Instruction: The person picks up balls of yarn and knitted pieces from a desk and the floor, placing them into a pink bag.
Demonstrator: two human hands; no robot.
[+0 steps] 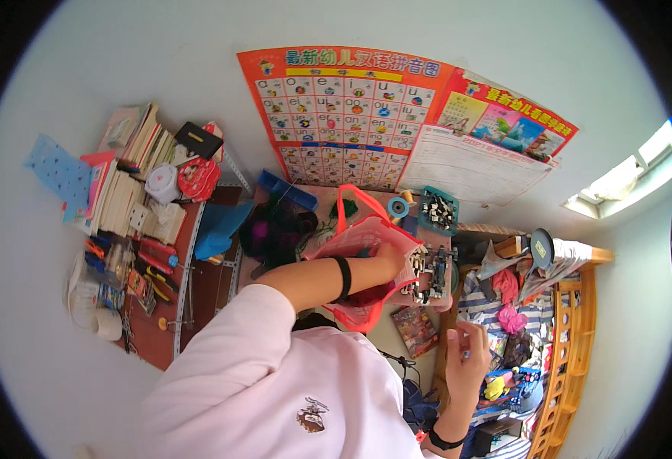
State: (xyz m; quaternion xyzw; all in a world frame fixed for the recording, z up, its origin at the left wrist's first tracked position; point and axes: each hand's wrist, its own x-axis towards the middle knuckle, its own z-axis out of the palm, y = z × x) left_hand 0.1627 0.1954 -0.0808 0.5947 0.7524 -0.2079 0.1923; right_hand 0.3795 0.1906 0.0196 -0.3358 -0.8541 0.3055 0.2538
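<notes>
My left hand reaches into a red and pink mesh-patterned bag standing open on the table; its fingers are hidden inside. The bag's red handle loop stands up at the back. Raised to the right of the bag, my right hand has its fingers partly curled, and a tiny pale bluish spot shows near them; whether it is a held thing is unclear. Black and white small parts lie beside the bag's right side, next to a dark part. Behind them is a teal basket of similar parts.
Dark yarn and a blue tray are left of the bag; thread spools stand behind. A shelf with books, pliers and tins is at far left. A wooden-railed bed with clothes lies right. Posters cover the wall.
</notes>
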